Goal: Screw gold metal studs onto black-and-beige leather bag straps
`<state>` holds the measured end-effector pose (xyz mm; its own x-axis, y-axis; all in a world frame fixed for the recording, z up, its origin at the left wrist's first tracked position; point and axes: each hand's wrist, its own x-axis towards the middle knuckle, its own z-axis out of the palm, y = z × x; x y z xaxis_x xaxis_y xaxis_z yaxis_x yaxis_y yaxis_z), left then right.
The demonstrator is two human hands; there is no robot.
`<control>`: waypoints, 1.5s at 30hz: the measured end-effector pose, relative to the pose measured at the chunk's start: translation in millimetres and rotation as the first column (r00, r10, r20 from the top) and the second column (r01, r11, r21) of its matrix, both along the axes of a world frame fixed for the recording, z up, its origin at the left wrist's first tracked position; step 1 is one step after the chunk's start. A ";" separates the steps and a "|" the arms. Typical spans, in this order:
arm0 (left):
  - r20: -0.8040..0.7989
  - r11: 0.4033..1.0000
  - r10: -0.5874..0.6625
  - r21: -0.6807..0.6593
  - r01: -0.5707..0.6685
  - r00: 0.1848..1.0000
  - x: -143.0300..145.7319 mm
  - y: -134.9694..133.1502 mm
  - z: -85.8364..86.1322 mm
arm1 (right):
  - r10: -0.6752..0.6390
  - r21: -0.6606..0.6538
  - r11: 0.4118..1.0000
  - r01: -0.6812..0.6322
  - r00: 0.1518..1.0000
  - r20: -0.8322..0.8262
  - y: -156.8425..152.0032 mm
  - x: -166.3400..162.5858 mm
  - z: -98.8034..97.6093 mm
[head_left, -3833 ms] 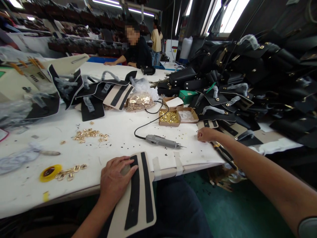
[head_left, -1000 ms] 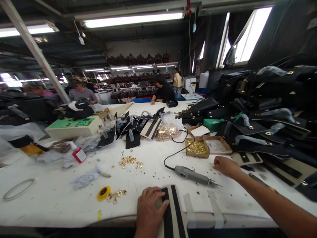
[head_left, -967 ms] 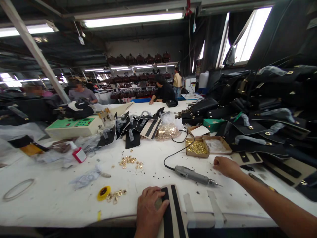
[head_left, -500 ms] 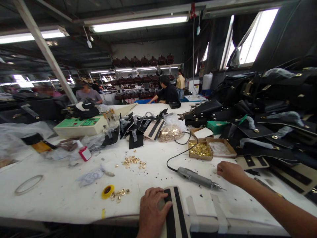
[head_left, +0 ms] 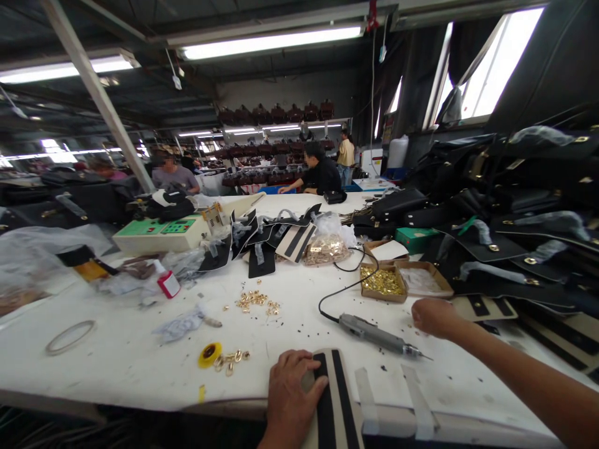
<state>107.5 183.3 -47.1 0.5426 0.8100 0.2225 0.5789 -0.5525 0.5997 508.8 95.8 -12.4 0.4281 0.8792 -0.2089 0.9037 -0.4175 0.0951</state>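
My left hand [head_left: 294, 390] lies over a beige bag flap with black strips [head_left: 337, 396] at the table's front edge, thumb on top and fingers curled at its far-left side. Over the table right of centre, my right hand [head_left: 434, 318] is closed with its fingertips pressed together; what they hold, if anything, is hidden. Just left of and below that hand rests a grey electric screwdriver [head_left: 372, 335], its bit pointing right. A cardboard box of small gold-coloured metal parts [head_left: 381, 282] stands beyond it.
Gold-coloured fittings [head_left: 258, 300] lie scattered left of centre, near a yellow tape roll [head_left: 209, 355]. A red bottle [head_left: 167, 280] stands farther left. Black flaps and bags [head_left: 496, 249] are piled on the right. The screwdriver's black cable [head_left: 346, 291] loops across the table. A person in black [head_left: 322, 171] sits at the far end.
The view has shifted slightly, so the table items appear a little farther right. My right hand has moved slightly toward the boxes. My left hand stays on the flap.
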 end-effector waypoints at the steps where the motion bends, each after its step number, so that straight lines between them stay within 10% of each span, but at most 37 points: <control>1: 0.000 1.000 -0.002 0.001 0.002 1.000 -0.1 0.1 -0.4 | 0.027 -0.013 1.000 -0.027 1.000 0.010 1.1 -0.2 1.4; 19: 0.005 1.000 -0.002 0.016 0.002 1.000 -0.1 -0.4 0.7 | 0.295 -0.086 0.954 -0.286 0.947 0.126 5.4 -8.2 0.0; 45: -0.001 0.999 -0.012 0.032 0.012 1.000 4.7 -5.5 2.9 | -0.119 -0.010 0.993 0.119 0.993 0.010 -12.0 -2.1 -0.2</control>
<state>112.3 177.8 -44.2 0.5528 0.7956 0.2478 0.5726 -0.5787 0.5808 506.7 83.8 -12.6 0.5317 0.8197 -0.2131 0.8466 -0.5211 0.1080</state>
